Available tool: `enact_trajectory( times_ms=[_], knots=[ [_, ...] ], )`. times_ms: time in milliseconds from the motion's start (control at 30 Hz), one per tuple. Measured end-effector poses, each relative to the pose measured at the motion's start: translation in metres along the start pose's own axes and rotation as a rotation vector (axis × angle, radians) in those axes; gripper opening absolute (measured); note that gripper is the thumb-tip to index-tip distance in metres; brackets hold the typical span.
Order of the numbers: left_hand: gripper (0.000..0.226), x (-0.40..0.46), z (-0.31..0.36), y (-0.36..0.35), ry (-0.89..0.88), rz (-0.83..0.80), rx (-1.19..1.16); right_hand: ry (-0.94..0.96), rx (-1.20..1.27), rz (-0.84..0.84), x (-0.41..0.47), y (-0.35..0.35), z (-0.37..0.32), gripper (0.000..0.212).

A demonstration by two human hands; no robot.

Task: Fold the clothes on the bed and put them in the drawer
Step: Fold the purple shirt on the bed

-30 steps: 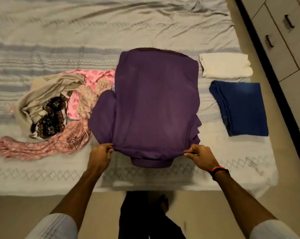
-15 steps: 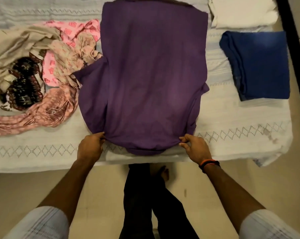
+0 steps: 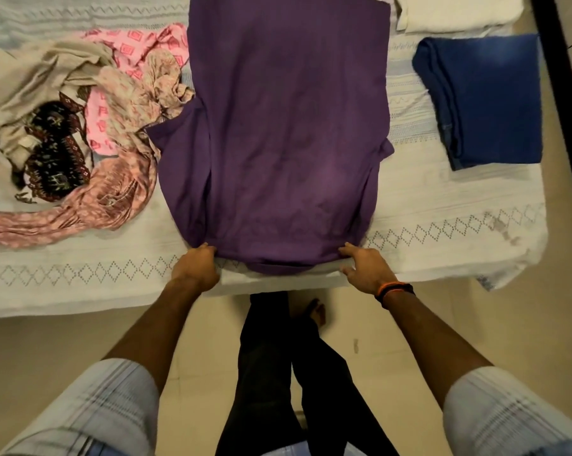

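Note:
A purple shirt [image 3: 284, 126] lies spread flat on the bed [image 3: 442, 232], its near hem at the bed's front edge. My left hand [image 3: 196, 266] grips the hem's left corner with curled fingers. My right hand [image 3: 365, 268] holds the right corner between forefinger and thumb. To the left, touching the purple shirt, lies a loose heap of unfolded clothes [image 3: 80, 126]: beige, pink patterned and dark patterned pieces. At the right lie a folded blue garment [image 3: 488, 100] and, beyond it, a folded white garment [image 3: 455, 11].
The bed's front edge runs across the middle of the view, with tan floor [image 3: 475, 324] below it. My legs [image 3: 278, 373] in dark trousers stand against the bed. A dark strip [image 3: 557, 77] runs along the bed's right side. No drawer shows.
The view has tipped downward and closer, so the drawers at the right left the frame. Both hands kept hold of the purple shirt's near hem and drew it toward the bed's front edge.

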State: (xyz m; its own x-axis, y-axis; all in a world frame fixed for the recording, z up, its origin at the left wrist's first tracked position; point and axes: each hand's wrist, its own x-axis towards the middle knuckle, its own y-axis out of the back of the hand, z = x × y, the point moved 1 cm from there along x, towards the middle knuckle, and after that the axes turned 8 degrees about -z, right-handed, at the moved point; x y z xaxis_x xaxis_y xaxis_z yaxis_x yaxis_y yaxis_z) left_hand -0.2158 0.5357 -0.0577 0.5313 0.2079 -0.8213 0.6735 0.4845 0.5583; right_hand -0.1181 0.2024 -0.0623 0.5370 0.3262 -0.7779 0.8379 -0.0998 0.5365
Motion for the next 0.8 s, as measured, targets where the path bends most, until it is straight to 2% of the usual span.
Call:
enact_trajectory(
  times_ms=[133,400,800],
  knots=[
    [0.041,-0.025,0.029,0.009,-0.023,0.049,-0.141,0.012,0.188,0.106,-0.022,0.015,-0.015,0.047],
    [0.053,-0.083,0.105,0.028,-0.138,0.126,-0.277,0.028,0.325,0.192,-0.069,0.046,-0.026,0.040],
    [0.054,-0.101,0.165,0.037,-0.194,0.169,-0.340,0.057,0.502,0.281,-0.092,0.090,-0.007,0.037]
  ],
)
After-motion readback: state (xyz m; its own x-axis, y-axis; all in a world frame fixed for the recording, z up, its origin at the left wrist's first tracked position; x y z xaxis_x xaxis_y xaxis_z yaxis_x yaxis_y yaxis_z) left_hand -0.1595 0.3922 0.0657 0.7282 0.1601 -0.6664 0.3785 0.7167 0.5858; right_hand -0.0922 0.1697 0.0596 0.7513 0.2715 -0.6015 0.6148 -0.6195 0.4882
